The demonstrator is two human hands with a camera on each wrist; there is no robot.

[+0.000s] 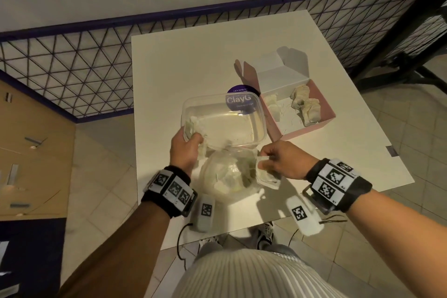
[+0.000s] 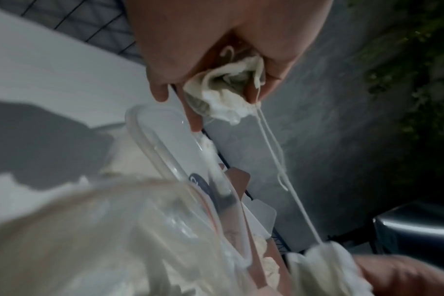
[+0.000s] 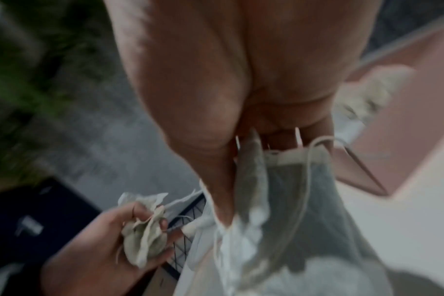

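My left hand [image 1: 185,150] grips a crumpled tea bag [image 1: 193,126] at the near left corner of a clear rectangular container [image 1: 262,113]. In the left wrist view the tea bag [image 2: 226,96] sits bunched between curled fingers, and thin white strings [image 2: 274,152] run from it down to a second tea bag [image 2: 325,266]. My right hand [image 1: 278,159] pinches that second tea bag [image 1: 264,173] over the right rim of a round clear bowl [image 1: 205,169] filled with several tea bags. The right wrist view shows this flat bag [image 3: 292,190] hanging from the pinch.
An open pink box [image 1: 324,101] with several more tea bags [image 1: 304,104] stands right of the container on the white table [image 1: 181,68]. A purple round sticker [image 1: 238,101] shows under the container. A black mesh railing [image 1: 72,68] runs behind the table.
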